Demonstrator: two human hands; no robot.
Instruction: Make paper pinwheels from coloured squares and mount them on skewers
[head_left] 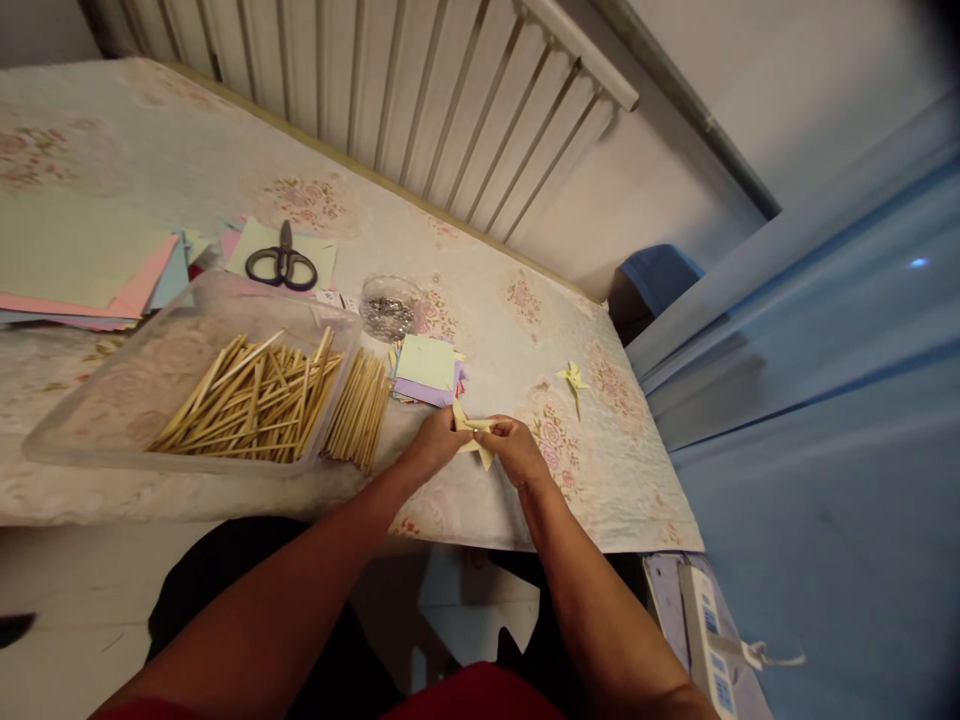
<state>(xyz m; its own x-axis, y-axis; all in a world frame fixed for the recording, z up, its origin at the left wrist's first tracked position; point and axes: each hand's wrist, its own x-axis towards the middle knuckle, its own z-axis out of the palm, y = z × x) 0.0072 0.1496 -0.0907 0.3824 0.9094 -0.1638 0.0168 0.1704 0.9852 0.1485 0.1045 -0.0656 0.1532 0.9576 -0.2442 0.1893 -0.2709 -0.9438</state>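
A: Right now both hands are on the pale yellow folded paper piece [475,437], just beyond the near edge of the table [615,500], a bit right of the clear plastic tray [112,400].

B: Grip state?

A: Left hand [433,440] has fingers closed on the piece's left side, right hand [514,447] pinches its right side. So both clamped on the paper, held just above the cloth. Can't tell whether a stick or pin is in it yet, too small.

B: What could go wrong, imo?

A: Paper's thin w/ pointed flaps. Judging by the pinch, if the two hands pull apart or twist unevenly, a flap could tear or a fold could spring open. It also sits close to the table edge, so a slip would likely drop it to the floor.

B: Anything nearby to knock?

A: Loose bamboo sticks [360,405] lie against the tray's right wall, just left of the left hand; an elbow or wrist sweep might roll them off. Stack of coloured paper squares [424,370] sits right of the tray, behind the hands. Small clear container of metal bits [387,308], prob pins, stands behind the tray's right corner; tipping it would scatter them.

B: Rest?

A: Finished yellow pinwheel [574,380] well right of the tray, scissors [281,262] behind it. Both out of reach of harm.
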